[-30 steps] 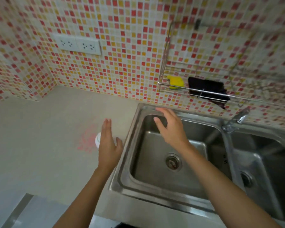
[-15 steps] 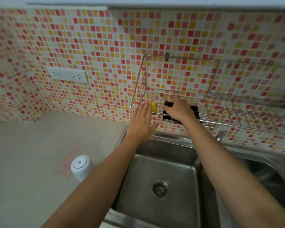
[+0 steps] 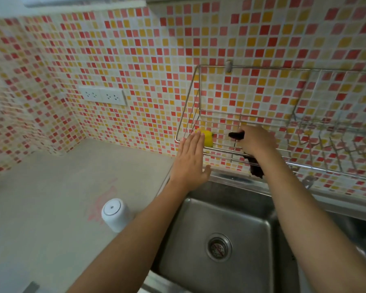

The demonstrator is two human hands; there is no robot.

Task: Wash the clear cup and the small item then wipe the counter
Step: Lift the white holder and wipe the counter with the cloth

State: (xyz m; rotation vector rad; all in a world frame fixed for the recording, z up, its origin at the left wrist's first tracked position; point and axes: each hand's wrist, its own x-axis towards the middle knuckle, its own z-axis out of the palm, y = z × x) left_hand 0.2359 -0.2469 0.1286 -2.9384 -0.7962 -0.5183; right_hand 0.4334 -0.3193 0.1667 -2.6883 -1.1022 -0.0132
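So the person's standing at the sink (image 3: 218, 210), both arms up at the wire rack (image 3: 241, 123) on the tiled wall. The right hand (image 3: 256, 140) is curled over a dark cloth (image 3: 255, 166) on the rack, fingers (image 3: 245, 132) closed down onto it, one end drooping through the wires toward the sink rim. The left hand (image 3: 190, 161) is flat and open, fingers straight and side by side, just in front of a yellow sponge (image 3: 207, 138), not gripping anything as far as I can see. The white cup-looking thing (image 3: 115, 214) sits upside down on the bench (image 3: 51, 197), left of the sink and next to a pinkish stain (image 3: 101, 204); can't say if that's the clear cup from the task, and I don't spot the small item at all. My guess: the cloth's limp and light, so bunch it in the middle or it'll snag on the wires. The cup looks light and rigid, slippery once wet, so wrap around the side wall rather than pinch the rim.
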